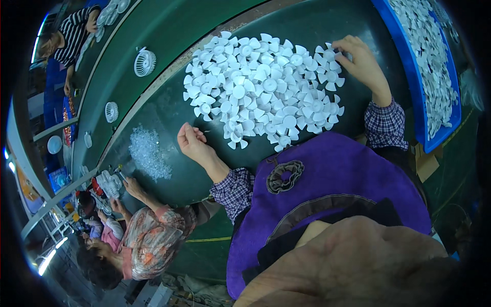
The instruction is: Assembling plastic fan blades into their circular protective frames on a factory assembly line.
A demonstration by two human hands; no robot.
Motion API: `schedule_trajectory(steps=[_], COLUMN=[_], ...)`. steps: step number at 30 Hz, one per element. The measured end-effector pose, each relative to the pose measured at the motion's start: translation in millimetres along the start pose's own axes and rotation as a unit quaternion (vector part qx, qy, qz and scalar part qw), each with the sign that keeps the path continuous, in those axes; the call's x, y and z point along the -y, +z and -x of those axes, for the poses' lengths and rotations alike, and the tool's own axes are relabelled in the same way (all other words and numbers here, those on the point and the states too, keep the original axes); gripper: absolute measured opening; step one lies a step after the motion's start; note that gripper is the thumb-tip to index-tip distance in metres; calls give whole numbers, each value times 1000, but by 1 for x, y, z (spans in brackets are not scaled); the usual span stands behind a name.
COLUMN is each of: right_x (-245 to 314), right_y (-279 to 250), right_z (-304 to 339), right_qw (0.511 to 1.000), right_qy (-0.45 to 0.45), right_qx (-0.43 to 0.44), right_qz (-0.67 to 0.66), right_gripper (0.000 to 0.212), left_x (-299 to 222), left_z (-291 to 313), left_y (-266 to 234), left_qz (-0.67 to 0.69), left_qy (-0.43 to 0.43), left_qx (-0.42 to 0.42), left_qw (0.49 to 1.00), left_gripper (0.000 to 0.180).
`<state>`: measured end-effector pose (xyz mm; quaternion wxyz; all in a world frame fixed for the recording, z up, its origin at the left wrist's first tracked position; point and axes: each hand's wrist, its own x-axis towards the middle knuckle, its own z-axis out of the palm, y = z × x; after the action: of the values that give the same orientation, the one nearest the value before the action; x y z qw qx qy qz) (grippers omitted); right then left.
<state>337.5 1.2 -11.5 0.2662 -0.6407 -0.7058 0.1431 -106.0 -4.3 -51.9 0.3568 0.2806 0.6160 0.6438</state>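
Note:
A broad heap of small white plastic fan blades [269,85] lies on the dark green table. My right hand [364,66] is at the heap's far right edge, its thumb and forefinger pinching the rim of one white fan blade [327,53]. Left of the heap, my left hand [196,147] is held palm up just above the table. Its fingers are curled together, and a tiny piece may be at the fingertips, too small to make out. To the left of that hand is a pile of small clear plastic parts [148,153].
A blue tray [411,71] full of white fan blades stands at my right. Behind the table runs a green conveyor belt [169,30] with white fan cages [145,62]. A co-worker in a patterned top [153,238] works at my left; another in stripes [76,36] sits across.

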Motion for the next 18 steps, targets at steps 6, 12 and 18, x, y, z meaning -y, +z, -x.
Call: schedule_trajectory(steps=[6,12,18], right_x=[-4,-17,-88], right_y=[10,24,18], right_z=[0,-13,-34], right_qw=[996,984,887], right_qy=[1,-134,167], right_qx=[42,67,86], right_qz=[79,100,-422], right_gripper=[38,41,35], left_x=[9,14,17], left_z=[-3,-4,-11], left_y=[3,-4,3], left_qz=[-19,-33,-4], left_qy=[-23,-24,-18], left_qx=[-17,-1,21], left_qw=[999,999,1000], left_gripper=[9,11,8])
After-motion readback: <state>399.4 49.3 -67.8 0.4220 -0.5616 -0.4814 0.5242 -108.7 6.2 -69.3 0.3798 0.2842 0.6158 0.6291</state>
